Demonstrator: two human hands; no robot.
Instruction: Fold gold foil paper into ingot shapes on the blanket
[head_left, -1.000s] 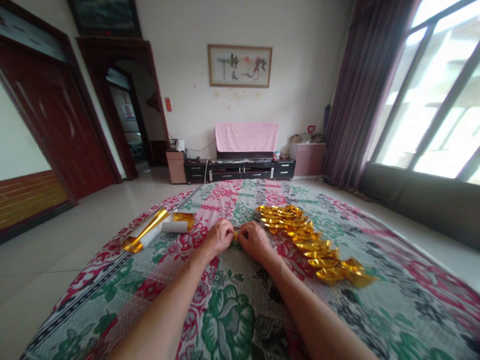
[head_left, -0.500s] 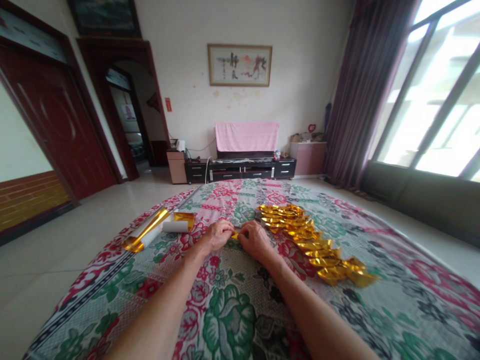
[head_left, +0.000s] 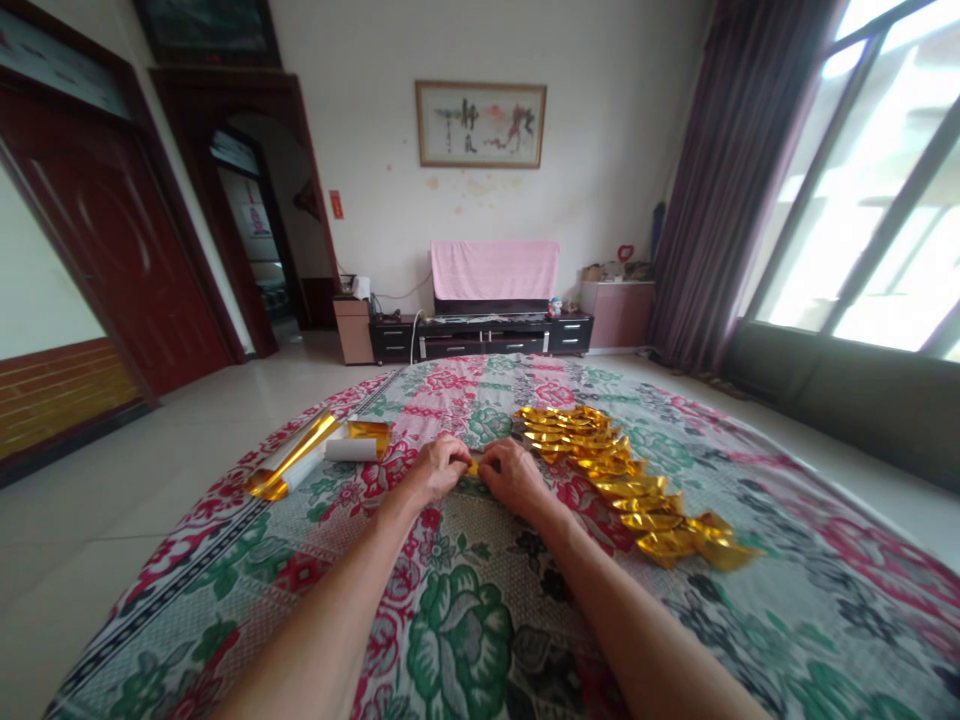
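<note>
My left hand (head_left: pixel 441 468) and my right hand (head_left: pixel 512 478) meet over the flowered cloth (head_left: pixel 465 620), fingers curled and pinched on a small piece of gold foil paper (head_left: pixel 472 466) that shows only as a sliver between them. To the right of my right hand runs a long row of folded gold foil pieces (head_left: pixel 622 482), several of them overlapping. Left of my left hand lies a roll of gold foil sheets (head_left: pixel 294 464) with a white rolled sheet (head_left: pixel 349 450) beside it.
The cloth covers a round surface; its left edge drops to a tiled floor (head_left: pixel 105 500). A dark TV cabinet (head_left: pixel 480 335) with a pink cover stands at the far wall. A window and curtain (head_left: pixel 720 190) are at right, red doors (head_left: pixel 112 230) at left.
Both hands stay together on the gold piece, with only small finger shifts. The view has tilted slightly.
</note>
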